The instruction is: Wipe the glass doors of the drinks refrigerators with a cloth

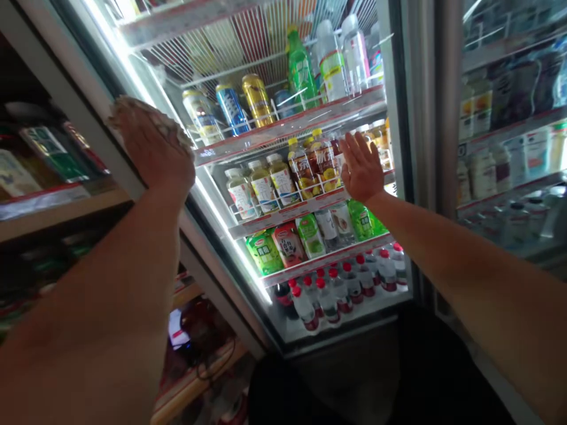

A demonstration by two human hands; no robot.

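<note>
My left hand (153,150) holds a crumpled, pale patterned cloth (170,125) flat against the upper left edge of a lit drinks fridge's glass door (266,139). Part of the cloth is hidden beneath the palm. With fingers extended, my right hand (362,168) rests palm-forward on the door's right side, holding nothing. Behind the glass near it stand dark tea bottles (303,168) with yellow caps. Cans, among them a gold can (257,100), and a green bottle (301,68) occupy the shelf above.
Lower fridge shelves carry green cartons (264,252) and several red-capped water bottles (328,301). To the left, a wooden shelf (66,209) holds packaged goods, with a cable (217,369) hanging lower down. Another drinks fridge (509,133) stands at the right.
</note>
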